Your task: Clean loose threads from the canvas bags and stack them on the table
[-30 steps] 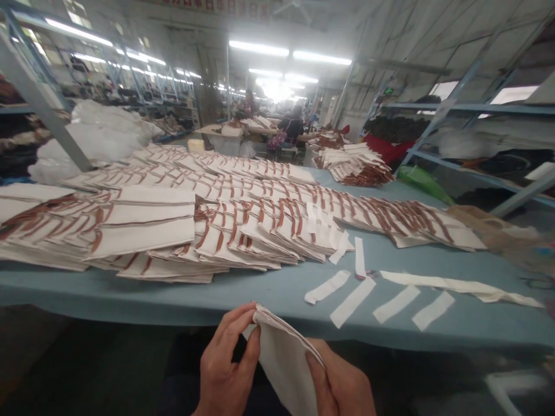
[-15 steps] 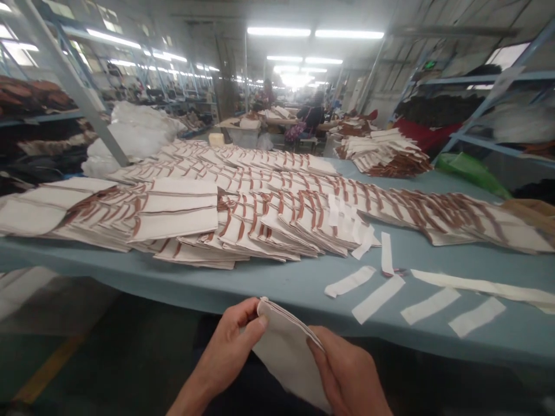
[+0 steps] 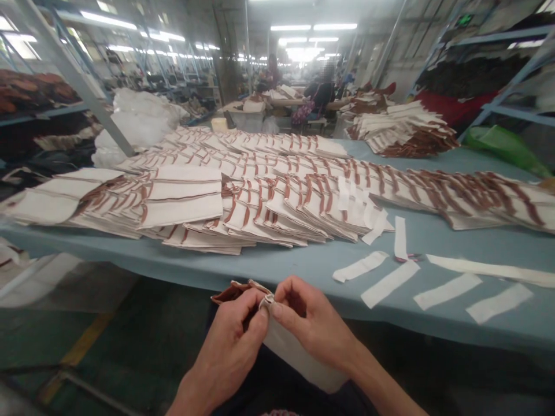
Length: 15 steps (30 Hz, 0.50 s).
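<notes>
A sewn cream fabric piece (image 3: 297, 352) with brown edging is held in front of the table's near edge. My left hand (image 3: 234, 341) is closed on its upper corner, thumb on top, with a brown fold sticking out past the fingers. My right hand (image 3: 310, 320) pinches the same corner from the other side, thumb and fingers meeting close to the left thumb. The cream panel hangs down below my right hand. What lies between the fingertips is too small to make out clearly.
Overlapping rows of cream and brown sewn pieces (image 3: 260, 208) cover much of the blue-green table (image 3: 277, 266). White strips (image 3: 390, 283) lie at right, near small scissors-like handles (image 3: 407, 257). A metal post (image 3: 82, 81) rises at left. A person (image 3: 321, 92) sits farther back.
My right hand has moved from the fabric's right side up to the corner by my left hand. Brown fabric now shows beyond my left fingers. The view has shifted slightly.
</notes>
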Motion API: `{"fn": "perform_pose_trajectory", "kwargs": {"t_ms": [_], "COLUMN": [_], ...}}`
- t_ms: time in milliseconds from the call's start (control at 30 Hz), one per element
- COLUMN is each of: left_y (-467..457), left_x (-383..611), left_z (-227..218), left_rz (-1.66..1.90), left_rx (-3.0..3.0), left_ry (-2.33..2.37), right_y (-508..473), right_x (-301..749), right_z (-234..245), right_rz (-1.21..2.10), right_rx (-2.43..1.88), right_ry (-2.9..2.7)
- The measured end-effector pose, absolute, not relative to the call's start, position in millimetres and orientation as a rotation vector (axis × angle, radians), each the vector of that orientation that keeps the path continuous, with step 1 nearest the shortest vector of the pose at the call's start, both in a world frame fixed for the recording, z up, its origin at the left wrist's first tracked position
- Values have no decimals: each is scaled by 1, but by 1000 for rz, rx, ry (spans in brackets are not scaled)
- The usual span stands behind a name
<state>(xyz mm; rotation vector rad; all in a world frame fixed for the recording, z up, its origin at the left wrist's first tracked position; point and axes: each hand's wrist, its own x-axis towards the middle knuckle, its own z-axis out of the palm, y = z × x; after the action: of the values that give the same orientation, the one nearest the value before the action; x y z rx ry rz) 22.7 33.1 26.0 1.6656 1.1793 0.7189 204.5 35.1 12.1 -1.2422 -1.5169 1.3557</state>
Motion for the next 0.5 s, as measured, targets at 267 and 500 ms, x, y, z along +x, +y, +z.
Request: {"fn": "perform_pose_trajectory", "kwargs": {"t_ms": [267, 500], "left_y": [38, 49], "left_x": [28, 30], "left_z": [26, 26], "left_rz": [668, 758], "left_rx": [1658, 1695], "left_ry": [1210, 1114], "right_y": [44, 49], "right_x": [211, 217], "right_z": [3, 7], "right_rz": [1711, 1721], "right_rx": [-1038, -985], "right_ry": [-1299, -1219]}}
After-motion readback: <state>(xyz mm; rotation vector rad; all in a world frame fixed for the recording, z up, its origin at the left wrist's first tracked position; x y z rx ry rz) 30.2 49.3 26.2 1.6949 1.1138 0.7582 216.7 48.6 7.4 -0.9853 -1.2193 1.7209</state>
